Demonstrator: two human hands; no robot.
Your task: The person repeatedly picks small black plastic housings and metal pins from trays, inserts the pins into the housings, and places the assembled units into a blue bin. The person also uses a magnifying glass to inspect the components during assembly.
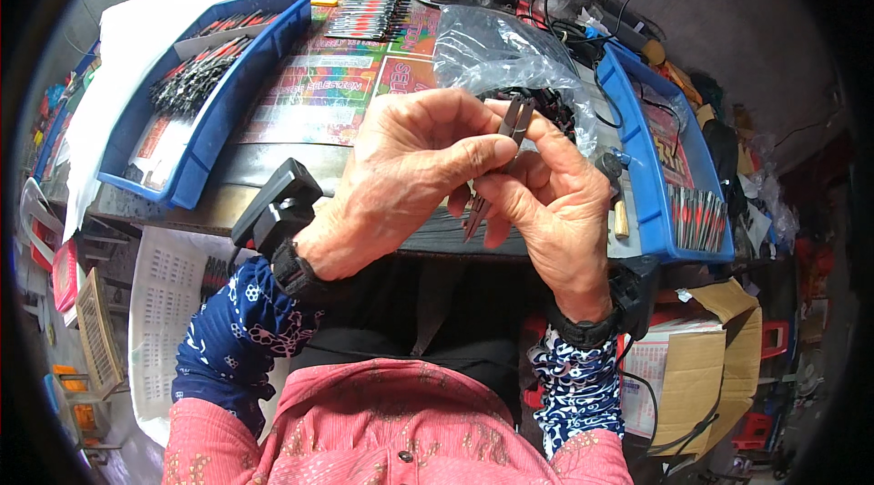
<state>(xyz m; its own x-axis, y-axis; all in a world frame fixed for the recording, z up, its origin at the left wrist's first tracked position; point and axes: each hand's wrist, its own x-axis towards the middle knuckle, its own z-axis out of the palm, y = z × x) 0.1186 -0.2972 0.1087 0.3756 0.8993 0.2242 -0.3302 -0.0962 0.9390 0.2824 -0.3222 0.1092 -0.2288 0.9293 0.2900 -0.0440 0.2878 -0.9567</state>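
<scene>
In front of my body, above the table's near edge, both hands meet around slim, dark metal-looking strips. My left hand is closed, its thumb and index finger pinching the strips near their upper part. My right hand is closed on them too, the thumb pressing from below and the index finger along the upper end. A narrow tapered end sticks out below the fingers. The fingers cover the middle, so whether it is one folded tool or separate strips cannot be told. Behind the hands lies a clear plastic bag with dark pieces at its mouth.
A blue tray on the left holds many black-and-red slim pieces; another blue tray on the right holds similar ones. More lie in a row on the printed table cover. A white basket and cardboard box flank my lap.
</scene>
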